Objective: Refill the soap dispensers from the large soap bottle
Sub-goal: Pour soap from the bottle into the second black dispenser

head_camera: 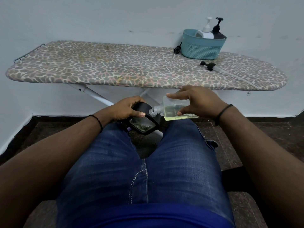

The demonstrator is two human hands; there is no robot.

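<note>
My right hand (195,102) grips a clear square bottle (172,111) of pale yellow soap, tipped on its side with its threaded open neck pointing left. My left hand (126,109) holds a black dispenser bottle (144,122) over my left knee, tilted, its clear base facing me. The clear bottle's neck meets the black bottle's upper end; the black bottle's mouth is hidden. Two loose black pump heads lie on the ironing board: pump head (177,49) left of the basket, pump head (209,65) with a long tube in front of it.
An ironing board (115,66) with a leopard-print cover stands in front of my knees against the wall. A teal basket (203,46) at its back right holds a white pump dispenser (205,32) and a black pump dispenser (217,31). My jeans-clad legs fill the foreground.
</note>
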